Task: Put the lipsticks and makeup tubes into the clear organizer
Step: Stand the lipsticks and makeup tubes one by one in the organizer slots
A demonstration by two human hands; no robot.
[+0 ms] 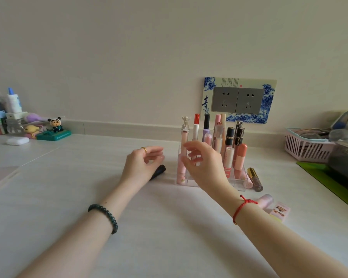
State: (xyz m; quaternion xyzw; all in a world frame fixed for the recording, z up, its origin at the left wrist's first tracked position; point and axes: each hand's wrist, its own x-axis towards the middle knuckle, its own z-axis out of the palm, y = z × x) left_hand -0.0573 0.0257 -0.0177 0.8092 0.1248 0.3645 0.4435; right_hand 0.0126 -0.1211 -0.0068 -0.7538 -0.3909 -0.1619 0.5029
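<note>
Evidently we are well into the filling step: the clear organizer (237, 182) stands on the white table (68, 197) by the wall, and most of its compartments hold upright lipsticks and tubes.

Our right hand (203, 163) hovers in front of its left side, fingers spread and relaxed. They are close to the pink tube (181, 167) standing in the front-left compartment, and we see nothing pinched between them.

Our left hand (143, 163) hangs over a black lipstick (159, 171) lying on the table just left of the organizer. Its fingers are loosely curled above the lipstick and not closed round it.

Several pieces lie loose on the right:
- a gold-capped gloss tube (254, 178) just beside the organizer
- a pale pink tube (266, 200) nearer us
- a small printed pink case (280, 211) next to the pale pink tube

The next move, as we judge it, is to close the left fingers on the black lipstick, stand it upright and lower it into a free compartment. That calls for a clean vertical entry between the neighbours so none gets tipped.

Much is hard to read. The right hand covers the organizer's front middle, so we cannot tell which compartments are free. The black lipstick's near end is hidden behind the left hand, and it may be touching the palm. The clear walls barely show against the table.
</note>
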